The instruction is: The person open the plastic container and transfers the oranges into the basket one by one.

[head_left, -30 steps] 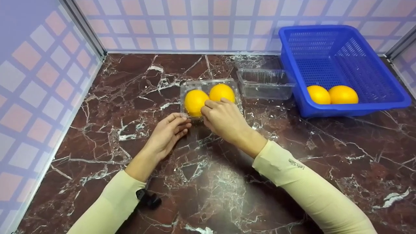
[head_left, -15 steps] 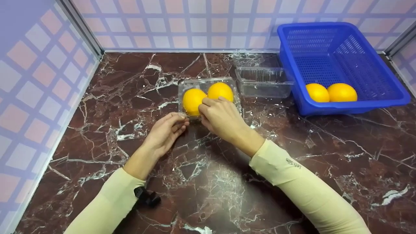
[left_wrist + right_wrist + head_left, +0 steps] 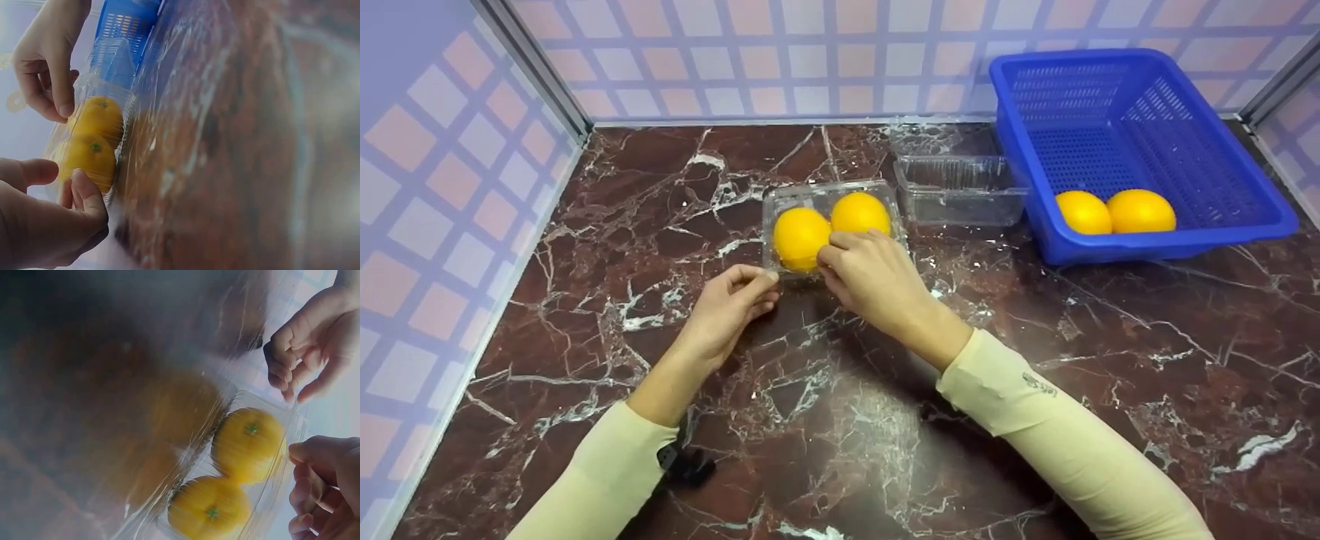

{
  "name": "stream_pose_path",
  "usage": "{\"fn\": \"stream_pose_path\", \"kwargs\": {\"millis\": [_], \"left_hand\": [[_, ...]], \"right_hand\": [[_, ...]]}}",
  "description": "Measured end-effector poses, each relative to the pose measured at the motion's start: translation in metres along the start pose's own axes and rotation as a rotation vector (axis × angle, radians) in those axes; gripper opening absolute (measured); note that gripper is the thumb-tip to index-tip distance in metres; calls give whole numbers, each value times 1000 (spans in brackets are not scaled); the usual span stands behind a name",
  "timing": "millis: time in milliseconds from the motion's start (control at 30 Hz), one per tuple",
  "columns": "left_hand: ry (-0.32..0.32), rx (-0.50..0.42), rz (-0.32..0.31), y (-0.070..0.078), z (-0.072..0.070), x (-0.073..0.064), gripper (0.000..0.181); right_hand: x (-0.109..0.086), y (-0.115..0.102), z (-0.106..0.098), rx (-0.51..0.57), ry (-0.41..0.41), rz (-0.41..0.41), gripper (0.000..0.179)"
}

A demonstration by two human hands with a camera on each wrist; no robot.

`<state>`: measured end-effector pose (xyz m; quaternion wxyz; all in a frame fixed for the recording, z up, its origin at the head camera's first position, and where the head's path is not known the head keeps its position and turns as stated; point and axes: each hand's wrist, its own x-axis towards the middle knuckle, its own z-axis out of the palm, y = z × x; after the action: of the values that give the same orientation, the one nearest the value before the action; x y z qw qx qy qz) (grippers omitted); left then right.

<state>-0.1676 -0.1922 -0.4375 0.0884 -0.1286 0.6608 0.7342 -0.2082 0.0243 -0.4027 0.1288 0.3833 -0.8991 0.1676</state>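
Note:
Two oranges sit in a clear plastic fruit box on the marbled table, with clear plastic over them in the wrist views. My left hand is at the box's near left corner, thumb and forefinger at the rim. At the front edge, my right hand has its fingers curled, and its thumb and forefinger pinch the rim beside the oranges. From above, this hand hides part of the front rim and the near side of the right orange. Green stem ends show on the oranges in the wrist views.
A second clear plastic box stands just right of the first, its lid open behind it. A blue basket with oranges stands at the back right. Tiled panels bound the table at back and left.
My left hand has slid slightly left along the front rim to the corner. The right hand stays at the front edge. The whole view has shifted a little.

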Motion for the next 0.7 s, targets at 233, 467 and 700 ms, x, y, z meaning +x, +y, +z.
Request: {"fn": "stream_pose_path", "kwargs": {"millis": [233, 467, 700], "left_hand": [[57, 324, 102, 7, 2, -12, 30], [155, 651, 424, 18, 14, -27, 37], [164, 912, 723, 23, 39, -29, 14]], "right_hand": [[-9, 11, -18, 170, -18, 104, 15], [-19, 32, -41, 546, 46, 323, 14], [-34, 58, -52, 883, -5, 553, 20]]}}
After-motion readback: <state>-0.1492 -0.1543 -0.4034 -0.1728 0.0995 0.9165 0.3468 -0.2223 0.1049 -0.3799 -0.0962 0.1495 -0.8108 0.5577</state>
